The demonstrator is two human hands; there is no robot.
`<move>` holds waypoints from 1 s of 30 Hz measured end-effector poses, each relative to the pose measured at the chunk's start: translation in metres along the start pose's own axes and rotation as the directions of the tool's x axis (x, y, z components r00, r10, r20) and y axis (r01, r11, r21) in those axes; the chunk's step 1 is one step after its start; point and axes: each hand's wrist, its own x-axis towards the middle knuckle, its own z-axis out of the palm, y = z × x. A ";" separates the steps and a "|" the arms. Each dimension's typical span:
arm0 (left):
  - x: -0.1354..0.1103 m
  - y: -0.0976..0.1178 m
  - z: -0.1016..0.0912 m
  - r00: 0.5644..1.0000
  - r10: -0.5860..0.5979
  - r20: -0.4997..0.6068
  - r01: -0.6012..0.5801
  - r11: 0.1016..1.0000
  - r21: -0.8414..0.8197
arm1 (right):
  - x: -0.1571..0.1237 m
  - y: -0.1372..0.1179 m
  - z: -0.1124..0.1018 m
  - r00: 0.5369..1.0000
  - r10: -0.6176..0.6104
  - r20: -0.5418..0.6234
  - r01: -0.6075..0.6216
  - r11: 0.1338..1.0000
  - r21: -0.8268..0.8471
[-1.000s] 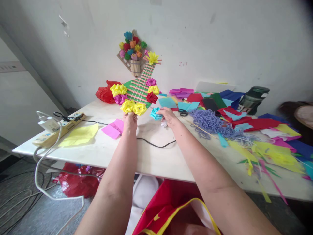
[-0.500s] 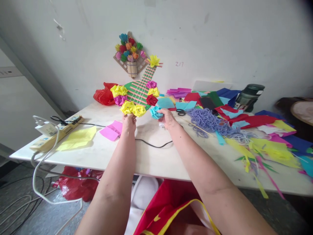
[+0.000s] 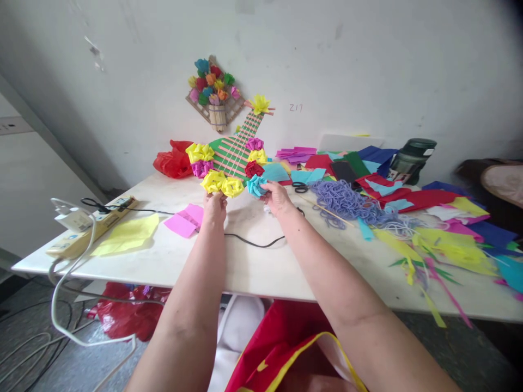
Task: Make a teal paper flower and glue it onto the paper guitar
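A guitar-shaped craft piece (image 3: 233, 152) with green and pink stripes leans against the wall, with yellow, pink and red paper flowers round its edge. My left hand (image 3: 214, 207) grips its lower edge just under two yellow flowers (image 3: 223, 183). My right hand (image 3: 276, 197) is closed on a light blue paper flower (image 3: 255, 185) and holds it against the piece's lower right edge, beside the red flower (image 3: 253, 169).
A power strip (image 3: 92, 219) with cables lies at the left, then yellow (image 3: 127, 234) and pink paper sheets (image 3: 184, 221). A black cable (image 3: 253, 242) crosses the white table (image 3: 253, 267). Scissors (image 3: 301, 188), purple yarn (image 3: 347, 200), paper scraps and a dark jar (image 3: 411, 158) fill the right. A flower basket (image 3: 213, 92) hangs on the wall.
My right hand has carried the blue flower leftward and up until it meets the piece's lower right edge. The left hand has kept its hold. The view has shifted a little.
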 end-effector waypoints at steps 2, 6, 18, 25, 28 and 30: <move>0.000 0.000 0.001 1.000 -0.005 -0.001 0.005 1.000 0.009 | -0.001 0.001 0.002 1.000 0.028 -0.010 -0.028 0.999 0.045; -0.001 0.000 0.002 1.000 -0.006 -0.003 0.006 1.000 0.016 | -0.003 0.003 0.003 0.998 0.046 0.034 -0.048 0.996 0.080; 0.000 -0.002 -0.001 1.000 -0.005 0.031 0.005 1.000 0.010 | -0.002 0.004 0.003 0.994 0.095 0.056 -0.096 0.995 0.014; -0.001 -0.001 0.001 1.000 -0.017 0.021 0.017 1.000 0.017 | -0.001 0.002 0.004 0.994 0.104 0.030 -0.105 0.995 0.001; -0.001 -0.001 0.001 0.999 -0.011 0.030 0.010 1.000 0.017 | 0.000 0.003 0.004 0.994 0.110 0.027 -0.110 0.994 -0.006; -0.001 -0.001 0.000 0.999 -0.008 0.038 0.007 1.000 0.022 | 0.000 0.003 0.004 0.994 0.104 0.016 -0.104 0.995 -0.010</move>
